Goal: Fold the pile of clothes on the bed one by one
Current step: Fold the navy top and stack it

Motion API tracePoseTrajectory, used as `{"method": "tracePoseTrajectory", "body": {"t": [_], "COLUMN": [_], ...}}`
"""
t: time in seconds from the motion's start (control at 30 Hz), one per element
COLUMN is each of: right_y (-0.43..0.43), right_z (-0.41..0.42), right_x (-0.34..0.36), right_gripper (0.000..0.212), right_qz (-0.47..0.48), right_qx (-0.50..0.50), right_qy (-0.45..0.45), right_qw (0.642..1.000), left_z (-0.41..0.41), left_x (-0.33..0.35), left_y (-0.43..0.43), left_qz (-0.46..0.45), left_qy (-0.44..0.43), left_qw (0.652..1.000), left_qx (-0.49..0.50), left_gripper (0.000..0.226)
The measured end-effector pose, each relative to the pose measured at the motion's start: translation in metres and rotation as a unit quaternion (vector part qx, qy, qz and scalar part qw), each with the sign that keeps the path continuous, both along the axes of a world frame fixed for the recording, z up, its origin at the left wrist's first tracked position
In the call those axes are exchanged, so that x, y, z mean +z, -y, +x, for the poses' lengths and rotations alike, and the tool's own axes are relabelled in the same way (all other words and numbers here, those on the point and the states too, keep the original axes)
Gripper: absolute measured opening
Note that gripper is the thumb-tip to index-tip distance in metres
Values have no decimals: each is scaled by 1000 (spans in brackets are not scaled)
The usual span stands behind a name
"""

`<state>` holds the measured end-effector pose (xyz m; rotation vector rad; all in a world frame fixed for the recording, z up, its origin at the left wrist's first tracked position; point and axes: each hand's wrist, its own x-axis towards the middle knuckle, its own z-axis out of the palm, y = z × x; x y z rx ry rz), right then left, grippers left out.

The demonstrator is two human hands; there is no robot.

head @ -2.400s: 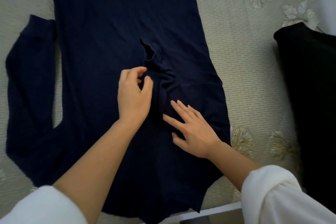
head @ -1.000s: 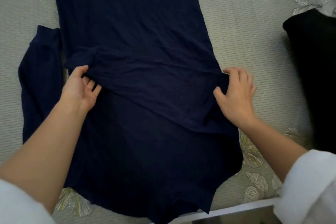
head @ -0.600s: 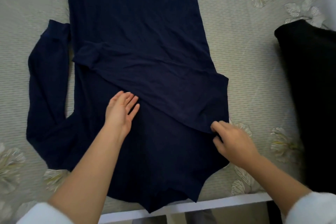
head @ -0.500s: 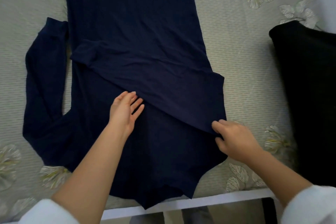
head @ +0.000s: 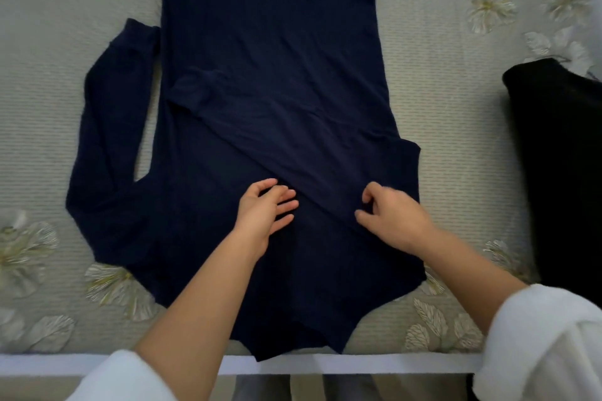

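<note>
Drawn together, my left hand (head: 267,209) lay flat; my right hand (head: 394,220) pinched the sleeve (head: 293,135) slanting away leftward.

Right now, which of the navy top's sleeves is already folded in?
The sleeve slanting across the top's body; the other sleeve lies spread on the bed beside it.

dim cool room light, soft faint shadows, no glare, motion-blurred right hand (head: 395,221), wide-angle bowing at edges
</note>
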<state>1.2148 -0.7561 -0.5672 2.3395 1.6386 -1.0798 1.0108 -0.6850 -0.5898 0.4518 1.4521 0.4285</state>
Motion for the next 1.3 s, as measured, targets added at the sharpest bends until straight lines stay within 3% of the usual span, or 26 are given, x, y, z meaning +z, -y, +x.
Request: {"method": "tracePoseTrajectory", "body": {"t": [0.07,0.23,0.3,0.4,0.47,0.53,0.6,0.7,0.73,0.8,0.87,1.0,1.13,1.3], "right_y": [-6,-40,-58,-81,-92,-100,-108,-120,-123,-129,-133,-138,-152,-170], "right_z": [-14,-66,-92,-130,-155,-179,-202,-230,-235,-240,-240,-240,-244,-245], "right_x": [-3,5,6,1,-5,-12,-19,-29,-32,-36,-37,-37,-36,-35], "right_gripper": [25,19,22,29,36,46,57,72,78,91,100,97,99,110], "right_qz": [-48,49,70,104,130,149,154,144,136,127,122,106,76,35], "right_qx": [65,72,107,172,209,246,278,295,290,270,250,262,287,326], "right_qy": [32,34,19,5,5,12,10,-1,0,3,-5,-15,11,39], "right_qw": [996,996,992,980,969,958,948,945,947,954,960,959,955,944], "left_z": [-9,-65,-96,-142,-172,-201,-223,-240,-241,-243,-248,-280,-296,-293], "left_x": [2,12,17,24,21,13,4,-5,-6,-7,-3,0,-5,2], "left_y": [0,-15,-27,-48,-62,-73,-82,-95,-100,-107,-112,-107,-89,-89], "left_qz": [2,86,170,290,301,244,171,156,154,146,186,229,156,77], "left_qy": [-14,-123,-210,-364,-442,-470,-463,-380,-336,-292,-331,-404,-329,-85], "left_qw": [1000,988,962,885,845,848,870,912,929,945,925,861,882,856], "left_qx": [-9,-31,-32,-28,-36,-23,-1,11,10,-25,-18,207,298,504], "left_gripper": [19,18,16,20,28,38,52,66,63,36,16,19,24,9]}}
